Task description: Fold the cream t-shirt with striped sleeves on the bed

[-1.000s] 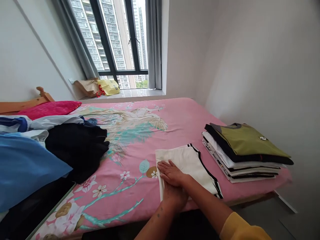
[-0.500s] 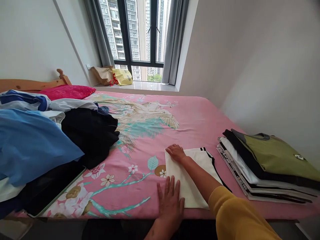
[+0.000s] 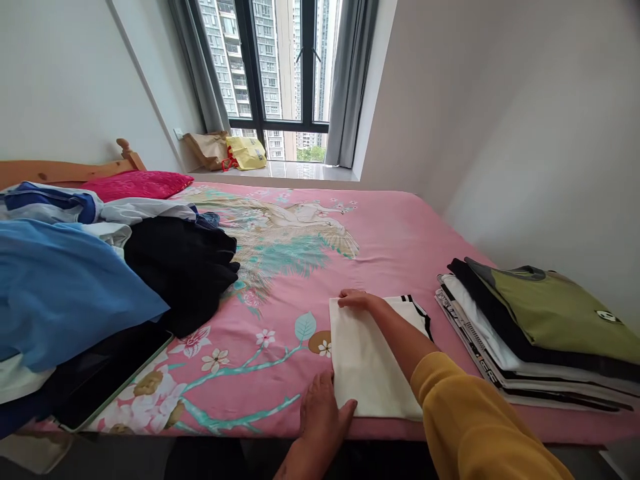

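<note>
A folded cream garment (image 3: 370,367) with black-striped trim (image 3: 418,309) lies flat on the pink floral bedsheet (image 3: 280,267), near the bed's near edge. My right hand (image 3: 356,300), in a mustard-yellow sleeve (image 3: 475,420), lies on its upper edge with the fingers curled over the cloth. My left hand (image 3: 323,417) rests on the sheet against the garment's lower left edge, its fingers touching the cloth. My right forearm hides part of the garment's right side.
A stack of folded clothes (image 3: 535,333) lies at the bed's right side. A heap of blue and black clothes (image 3: 100,280) and a dark tablet (image 3: 110,377) are at the left. A pink pillow (image 3: 137,185) and wooden headboard (image 3: 65,173) are behind them.
My left hand has closed its spread fingers and moved against the garment's lower edge. My right hand sits slightly further right, and less black trim shows.
</note>
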Demonstrator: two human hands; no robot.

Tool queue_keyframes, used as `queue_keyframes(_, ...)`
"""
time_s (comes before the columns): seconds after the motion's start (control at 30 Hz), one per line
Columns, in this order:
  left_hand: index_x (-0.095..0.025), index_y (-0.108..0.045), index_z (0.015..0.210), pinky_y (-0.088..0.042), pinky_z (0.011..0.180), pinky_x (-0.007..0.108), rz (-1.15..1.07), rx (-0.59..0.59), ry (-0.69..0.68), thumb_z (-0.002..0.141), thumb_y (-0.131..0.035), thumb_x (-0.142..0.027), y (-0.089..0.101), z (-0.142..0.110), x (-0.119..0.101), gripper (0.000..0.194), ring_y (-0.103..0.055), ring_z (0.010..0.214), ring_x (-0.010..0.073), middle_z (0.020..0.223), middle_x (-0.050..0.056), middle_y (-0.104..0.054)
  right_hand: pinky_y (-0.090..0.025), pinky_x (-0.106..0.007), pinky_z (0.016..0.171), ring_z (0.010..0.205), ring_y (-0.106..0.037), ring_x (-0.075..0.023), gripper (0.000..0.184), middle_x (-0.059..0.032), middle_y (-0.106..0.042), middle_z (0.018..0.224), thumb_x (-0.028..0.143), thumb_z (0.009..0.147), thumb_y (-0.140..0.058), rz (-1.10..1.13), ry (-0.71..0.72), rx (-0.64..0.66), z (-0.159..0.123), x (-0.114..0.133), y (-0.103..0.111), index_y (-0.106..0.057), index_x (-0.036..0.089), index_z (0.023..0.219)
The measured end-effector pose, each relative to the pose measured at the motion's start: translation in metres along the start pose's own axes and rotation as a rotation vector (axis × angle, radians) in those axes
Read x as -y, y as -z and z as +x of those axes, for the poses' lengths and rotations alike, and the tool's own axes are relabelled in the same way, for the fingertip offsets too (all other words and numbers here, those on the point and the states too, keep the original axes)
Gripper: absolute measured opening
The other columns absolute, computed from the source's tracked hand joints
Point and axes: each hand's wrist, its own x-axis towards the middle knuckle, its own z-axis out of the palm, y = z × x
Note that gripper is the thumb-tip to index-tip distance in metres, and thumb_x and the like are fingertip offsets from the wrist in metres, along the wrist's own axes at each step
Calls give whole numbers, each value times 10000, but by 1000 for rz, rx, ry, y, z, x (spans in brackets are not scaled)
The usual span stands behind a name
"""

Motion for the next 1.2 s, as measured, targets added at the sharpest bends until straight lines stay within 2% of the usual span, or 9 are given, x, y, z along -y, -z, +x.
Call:
queue_keyframes(0.23,-206,-584,870,-430,752,311,-181,52,63,633,-548,-231,3,7,-2,241,-601,887,230,919,43,-659,-461,-304,574,612,-608,-198,329,-26,-673,763,146,471,-618,69,-1,253,-7,7,29,-661,201,793)
queue_keyframes(0.33,-194,-532,677,-422,652,272,-571,46,96,620,-535,-213,-10,7,2,60,-579,712,175,705,10,-621,-477,-304,576,619,-614,-204,305,-17,-674,721,147,455,-647,102,25,272,-17,9,48,-676,188,756)
queue_keyframes(0.47,-161,-588,749,-412,562,242,-1133,106,151,598,-597,-273,0,22,1,188,-544,595,128,655,0,-625,-488,-284,617,688,-623,-200,312,-7,-679,742,176,485,-679,154,85,198,-40,3,97,-683,176,797)
queue_keyframes(0.53,-142,-614,717,-370,492,219,-1129,60,93,588,-643,-355,37,40,-8,251,-502,520,106,589,-9,-598,-487,-273,655,744,-623,-192,308,-6,-684,801,208,538,-673,216,146,82,-55,2,130,-676,172,844)
queue_keyframes(0.67,-137,-669,751,-418,563,220,-1002,-242,-226,592,-688,-381,156,82,-40,291,-530,574,103,616,-20,-620,-476,-283,733,813,-606,-176,335,-14,-675,878,263,619,-659,490,409,-338,-89,10,194,-653,138,930)
queue_keyframes(0.77,-135,-695,814,-446,646,248,-861,-384,-334,581,-706,-362,229,98,-56,325,-568,650,126,663,-12,-644,-458,-292,753,830,-584,-168,343,-18,-658,883,294,652,-651,517,533,-563,-110,19,214,-636,119,947)
queue_keyframes(0.83,-145,-713,844,-461,716,284,-682,-473,-391,619,-680,-360,248,100,-51,313,-589,732,154,732,10,-662,-444,-295,768,838,-568,-170,293,-24,-650,869,321,685,-632,435,548,-670,-118,21,204,-634,131,909)
queue_keyframes(0.9,-171,-730,850,-460,805,320,-486,-533,-448,659,-640,-340,242,95,-31,270,-595,832,178,828,36,-671,-429,-314,815,867,-556,-187,217,-36,-649,866,331,706,-620,344,520,-723,-120,19,172,-635,160,838)
queue_keyframes(1.2,-303,-736,866,-442,971,380,-72,-395,-245,741,-531,-235,87,45,123,249,-560,1062,201,1115,17,-650,-386,-443,939,1011,-500,-240,174,-46,-607,969,202,702,-565,451,562,-735,-114,-46,-76,-692,282,790)
